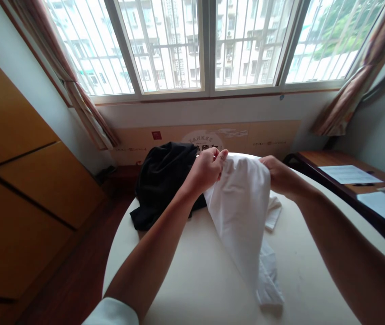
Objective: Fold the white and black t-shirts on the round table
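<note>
Cloth (241, 203), white, hangs btwn both hands over the far half of a round table (185, 280), per my head-cam feed. L hand (209, 167): thumb & fingers pinched together on the upper L end. R hand (274, 174): closed on the upper R edge, tho its fingertips are behind the cloth, so I can't see them. Top edge is held up approx level btwn the two; the rest drops toward me, narrowing as it goes, & a low end lies on the tabletop. Smaller white piece (274, 214) pokes out past the R side, nr the R hand; can't tell from my end if it's part of the same item.

Black garment (165, 180) is heaped on the table's far L side, next to L hand; L forearm (165, 239) crosses in front of it, & I can't tell if they touch. Light sleeve (113, 313) shows at bottom of my view.

Off R: brown desk (328, 160) w/ papers (350, 174) & dark pen (363, 184). Behind: window (208, 54) w/ bars outside, gathered curtains (341, 104) both sides, printed board (267, 131) below. Far L: wooden cabinet (26, 180).
</note>
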### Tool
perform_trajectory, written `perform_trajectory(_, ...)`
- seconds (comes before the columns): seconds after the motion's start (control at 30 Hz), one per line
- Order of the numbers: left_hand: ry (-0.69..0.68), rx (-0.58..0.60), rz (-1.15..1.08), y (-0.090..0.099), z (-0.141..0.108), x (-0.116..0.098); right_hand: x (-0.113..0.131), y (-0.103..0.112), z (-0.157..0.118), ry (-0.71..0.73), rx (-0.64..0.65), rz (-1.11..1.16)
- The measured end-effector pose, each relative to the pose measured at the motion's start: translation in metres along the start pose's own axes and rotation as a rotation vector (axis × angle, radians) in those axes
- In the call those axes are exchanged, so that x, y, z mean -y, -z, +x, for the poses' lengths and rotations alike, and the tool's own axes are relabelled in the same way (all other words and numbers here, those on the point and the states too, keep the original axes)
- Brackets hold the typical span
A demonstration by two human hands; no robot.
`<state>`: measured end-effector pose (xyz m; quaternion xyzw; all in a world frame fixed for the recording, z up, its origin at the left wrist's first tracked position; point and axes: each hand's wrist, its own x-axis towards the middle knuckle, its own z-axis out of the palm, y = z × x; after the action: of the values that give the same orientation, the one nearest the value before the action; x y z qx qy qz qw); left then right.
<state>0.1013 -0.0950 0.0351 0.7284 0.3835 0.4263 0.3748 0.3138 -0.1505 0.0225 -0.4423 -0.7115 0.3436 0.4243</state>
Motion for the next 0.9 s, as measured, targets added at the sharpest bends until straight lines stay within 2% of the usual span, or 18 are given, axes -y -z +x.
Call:
perform_trajectory(0.07, 0.025, 0.105, 0.051, 0.000, -0.001, -0.001, -0.003, 0.006, 0.001, -0.076, -0.187, 0.235)
perform_trajectory(0.1, 0.030, 0.173, 0.066, 0.000, -0.001, 0.000, -0.004, 0.008, 0.001, -0.116, -0.236, 0.333)
perform_trajectory(0.17, -0.003, 0.301, 0.095, -0.002, -0.001, 0.003, -0.007, 0.008, 0.001, -0.178, -0.227, 0.449)
perform_trajectory(0.23, -0.067, 0.356, 0.166, -0.006, -0.001, 0.009, -0.012, 0.003, 0.002, -0.202, -0.107, 0.444)
perform_trajectory(0.3, -0.118, 0.321, 0.278, -0.012, 0.000, 0.015, -0.018, -0.005, 0.003, -0.184, -0.021, 0.372)
perform_trajectory(0.33, -0.134, 0.293, 0.325, -0.014, 0.000, 0.018, -0.021, -0.008, 0.004, -0.172, -0.024, 0.328)
perform_trajectory(0.4, -0.146, 0.235, 0.362, -0.018, 0.001, 0.022, -0.026, -0.012, 0.006, -0.160, -0.113, 0.255)
perform_trajectory(0.47, -0.140, 0.237, 0.359, -0.020, 0.000, 0.023, -0.028, -0.013, 0.007, -0.156, -0.200, 0.218)
perform_trajectory(0.6, -0.067, 0.387, 0.371, -0.020, 0.001, 0.024, -0.028, -0.011, 0.006, -0.159, -0.210, 0.217)
perform_trajectory(0.7, -0.122, 0.503, 0.292, -0.022, 0.003, 0.027, -0.027, -0.009, 0.005, -0.156, -0.205, 0.266)
perform_trajectory(0.8, -0.185, 0.444, 0.293, -0.020, 0.003, 0.026, -0.027, -0.005, 0.004, -0.148, -0.197, 0.293)
perform_trajectory(0.9, -0.181, 0.258, 0.398, -0.008, 0.002, 0.018, -0.029, 0.009, 0.003, -0.194, -0.176, 0.299)
